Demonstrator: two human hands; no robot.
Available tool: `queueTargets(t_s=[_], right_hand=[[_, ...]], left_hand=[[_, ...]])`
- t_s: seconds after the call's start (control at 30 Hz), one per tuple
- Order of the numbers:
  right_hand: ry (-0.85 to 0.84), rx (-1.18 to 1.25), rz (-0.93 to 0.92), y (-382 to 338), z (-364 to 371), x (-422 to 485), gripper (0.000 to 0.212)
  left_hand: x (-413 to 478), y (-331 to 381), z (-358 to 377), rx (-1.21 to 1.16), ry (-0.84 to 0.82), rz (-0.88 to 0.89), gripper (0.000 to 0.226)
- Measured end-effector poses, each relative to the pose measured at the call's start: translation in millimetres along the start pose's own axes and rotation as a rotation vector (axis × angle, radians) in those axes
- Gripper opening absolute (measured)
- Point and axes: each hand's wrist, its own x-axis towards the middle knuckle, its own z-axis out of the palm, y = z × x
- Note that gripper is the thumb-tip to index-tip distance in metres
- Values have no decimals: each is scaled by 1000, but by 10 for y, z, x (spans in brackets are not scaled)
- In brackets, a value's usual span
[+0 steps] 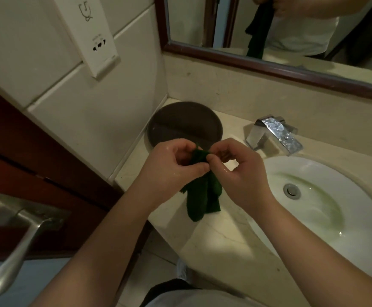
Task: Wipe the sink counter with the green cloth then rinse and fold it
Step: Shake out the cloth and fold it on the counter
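The dark green cloth [204,196] hangs bunched in the air above the beige stone counter [216,244], left of the white sink basin [318,196]. My left hand [171,169] pinches its upper edge from the left. My right hand [242,173] pinches the same top edge from the right, fingertips almost meeting the left hand's. Both hands look wet. The cloth's lower end dangles just above the counter.
A dark round tray [184,125] sits in the back left corner of the counter. A chrome tap [273,135] stands behind the basin, which shows a greenish stain. A framed mirror [269,29] hangs above. A metal door handle [14,247] juts out at lower left.
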Motion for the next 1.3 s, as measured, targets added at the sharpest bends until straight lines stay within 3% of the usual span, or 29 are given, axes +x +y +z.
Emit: queueTargets(t_s=[0.37, 0.53, 0.73, 0.87, 0.93, 1.13, 1.3], right_hand=[[-109, -42, -29, 19, -106, 17, 7], [-291, -111, 85, 261, -123, -108, 21], [-422, -149, 250, 706, -15, -311, 6], [-421, -64, 202, 726, 163, -398, 7], [-385, 2, 195, 636, 271, -414, 11], [-356, 242, 93, 177, 467, -240, 66], [-264, 284, -10, 14, 542, -93, 52]], left_hand=[[-5, 94, -62, -34, 8, 21, 12], [-18, 202, -191, -85, 14, 75, 22], [21, 294, -452, -168, 25, 107, 26], [19, 372, -582, -233, -55, 84, 24], [2, 419, -631, -187, -76, 82, 24], [-92, 640, -691, 173, -149, 149, 24], [-58, 790, -651, 323, -16, 167, 25]])
